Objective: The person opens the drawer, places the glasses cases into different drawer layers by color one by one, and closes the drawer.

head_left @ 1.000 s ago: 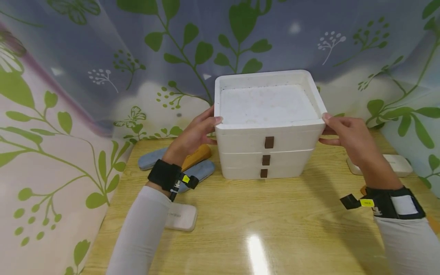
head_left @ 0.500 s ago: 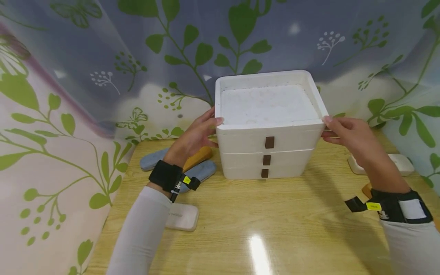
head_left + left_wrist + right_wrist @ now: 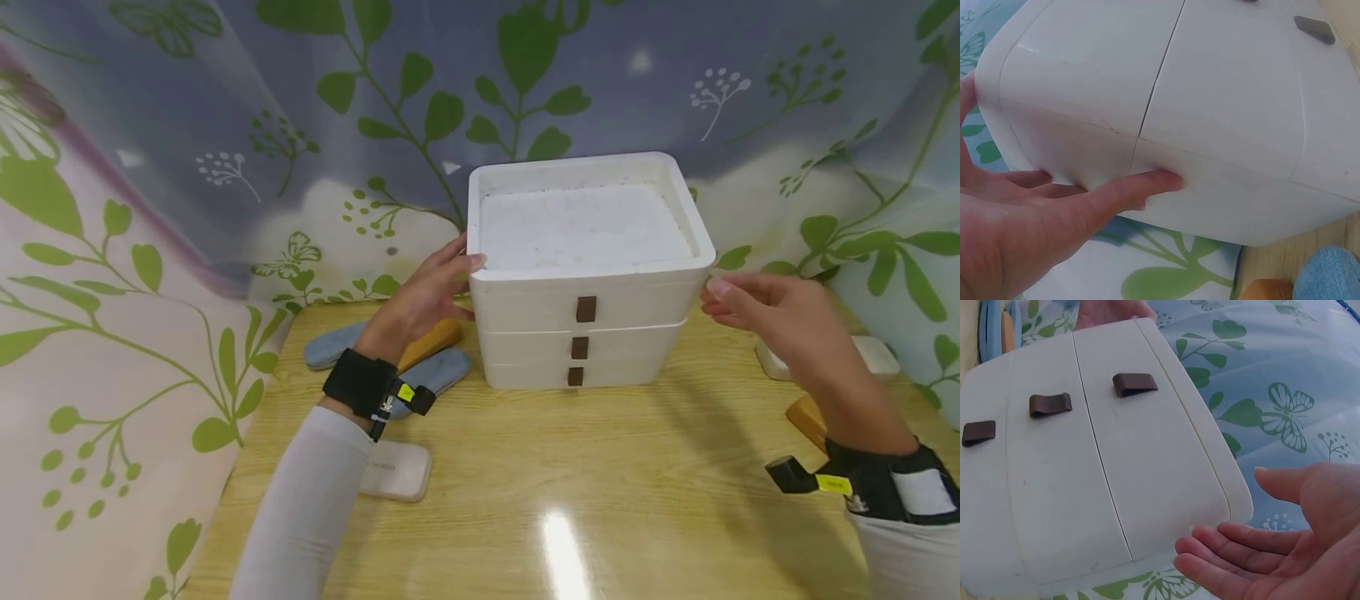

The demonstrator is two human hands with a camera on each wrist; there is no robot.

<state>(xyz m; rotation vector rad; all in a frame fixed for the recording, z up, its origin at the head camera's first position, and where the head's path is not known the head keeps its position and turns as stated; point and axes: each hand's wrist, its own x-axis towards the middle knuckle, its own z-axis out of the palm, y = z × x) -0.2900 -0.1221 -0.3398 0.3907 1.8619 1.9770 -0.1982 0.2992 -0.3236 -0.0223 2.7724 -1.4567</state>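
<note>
White, the drawer unit (image 3: 525, 308) stands on the wooden table (image 3: 495, 500); your left hand (image 3: 426, 296) grips its left front corner between thumb and fingers, while your right hand (image 3: 780, 321), relaxed and holding nothing, is just beside its right side.

Your drawer unit (image 3: 532, 310) is white with brown pulls (image 3: 586, 309), your sleeves (image 3: 307, 504) white, your wrist straps (image 3: 358, 383) black; the worktop (image 3: 622, 475) is yellow, wood-grained, the cases (image 3: 446, 372) blue, orange and off-white, the backdrop (image 3: 375, 158) green-leafed.
</note>
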